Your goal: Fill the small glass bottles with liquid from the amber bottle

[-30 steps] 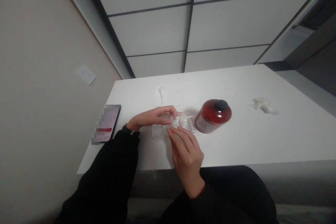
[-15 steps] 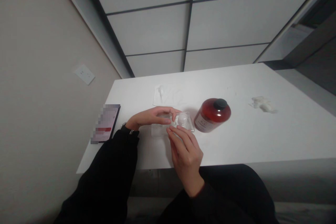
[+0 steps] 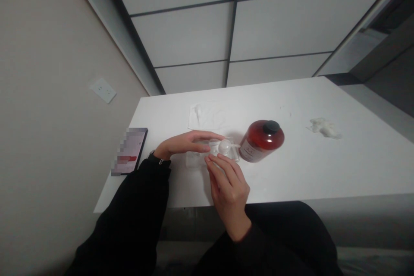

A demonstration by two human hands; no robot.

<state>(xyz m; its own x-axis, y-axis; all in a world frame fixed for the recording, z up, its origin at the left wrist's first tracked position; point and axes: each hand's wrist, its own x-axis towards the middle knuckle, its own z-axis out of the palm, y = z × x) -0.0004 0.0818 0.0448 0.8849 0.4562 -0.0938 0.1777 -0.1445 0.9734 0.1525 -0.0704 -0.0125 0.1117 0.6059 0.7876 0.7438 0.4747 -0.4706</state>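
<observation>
While left hand (image 3: 181, 143) arches over clear case (image 3: 194, 162), fingers parted, right hand (image 3: 231, 189) narrowly bunched; its hold unclear

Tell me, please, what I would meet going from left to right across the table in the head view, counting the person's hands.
Phone → left hand → right hand → red bottle with a black cap → crumpled whitish wad.

I see an apparent "M" on the label (image 3: 252, 152) of the red bottle (image 3: 263, 139); the rest blurs.
</observation>
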